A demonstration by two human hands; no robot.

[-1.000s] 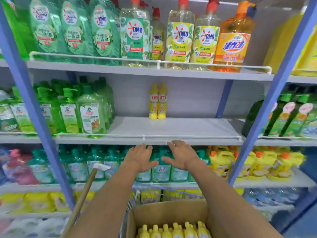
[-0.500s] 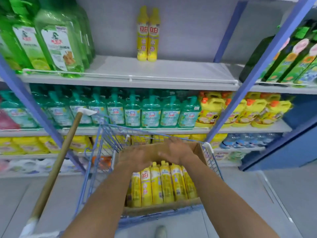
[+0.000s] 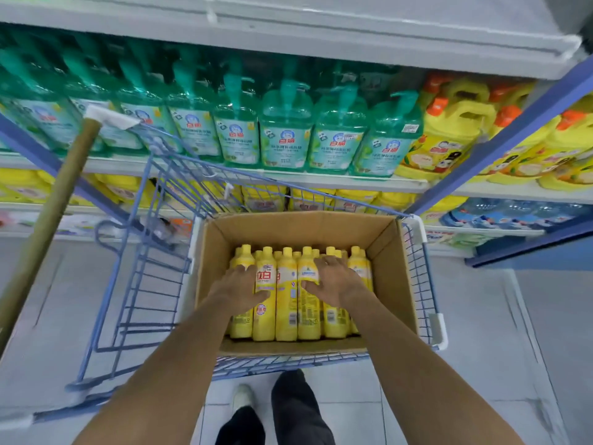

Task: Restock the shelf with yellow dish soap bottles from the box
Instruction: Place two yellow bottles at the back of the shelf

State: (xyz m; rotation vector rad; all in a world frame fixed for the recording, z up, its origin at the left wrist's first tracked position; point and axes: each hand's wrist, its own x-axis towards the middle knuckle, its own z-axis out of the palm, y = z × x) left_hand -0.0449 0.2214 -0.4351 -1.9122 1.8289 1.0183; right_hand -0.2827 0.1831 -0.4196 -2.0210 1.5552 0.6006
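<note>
Brown cardboard box (image 3: pixel 390 271) sits in the right end of a blue wire cart (image 3: pixel 141 284). Yellow plastic dish soap bottles (image 3: pixel 285 303) are packed in rows against the box's near wall, caps toward the far wall. Left hand (image 3: pixel 239 292) grips the left-side bottles, fingers curled over them and thumb across the next one. Right hand (image 3: pixel 337 282) grips the right-side bottles, fingers bent and slightly apart, thumb pressed on a label. Wooden pole (image 3: pixel 54 213) leans at the cart's left. Teal pump bottles (image 3: pixel 285 130) line the grey shelf (image 3: pixel 353 183) beyond.
</note>
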